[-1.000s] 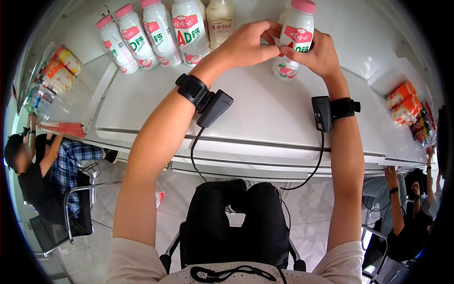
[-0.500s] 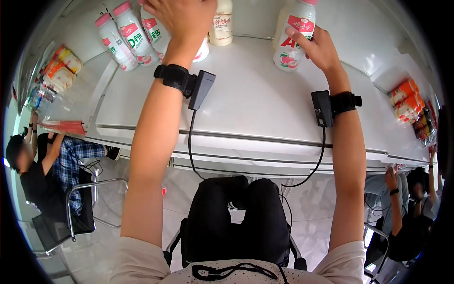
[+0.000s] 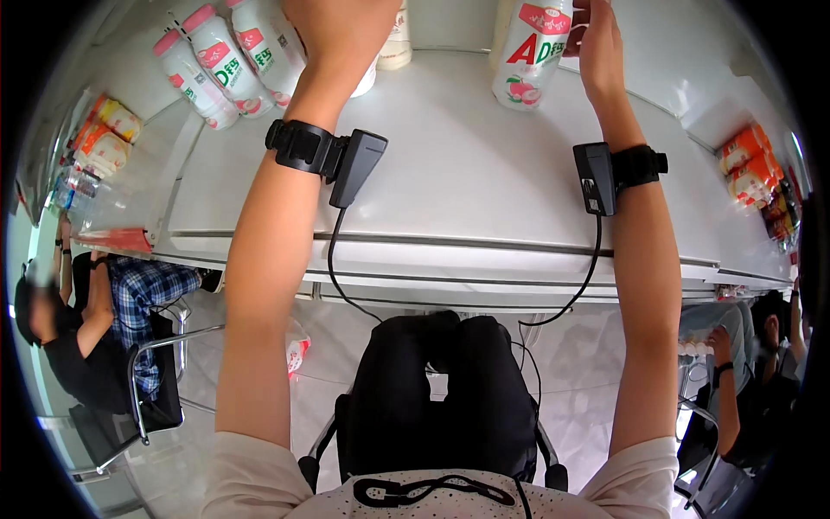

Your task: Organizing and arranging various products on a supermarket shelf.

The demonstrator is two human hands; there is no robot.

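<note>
A white drink bottle with a peach picture (image 3: 529,54) stands upright on the white counter (image 3: 467,182) at the top middle. My right hand (image 3: 598,48) is closed around its right side and upper part. My left hand (image 3: 339,30) reaches into the row of white bottles (image 3: 226,60) at the top left and lies over one bottle, whose base (image 3: 367,83) shows beside my wrist. The fingers of that hand are cut off by the top edge. Both wrists wear black bands with small black boxes and cables.
A beige bottle (image 3: 398,48) stands between my hands. Orange packets (image 3: 745,166) lie at the right end of the counter, and coloured packets (image 3: 102,140) at the left. Below the counter edge, a black seat (image 3: 441,398) stands on the floor. Other people sit at the left (image 3: 95,337) and right (image 3: 743,389).
My left hand let go of the peach bottle and moved left onto the row of bottles. My right hand set the peach bottle upright farther back on the counter.
</note>
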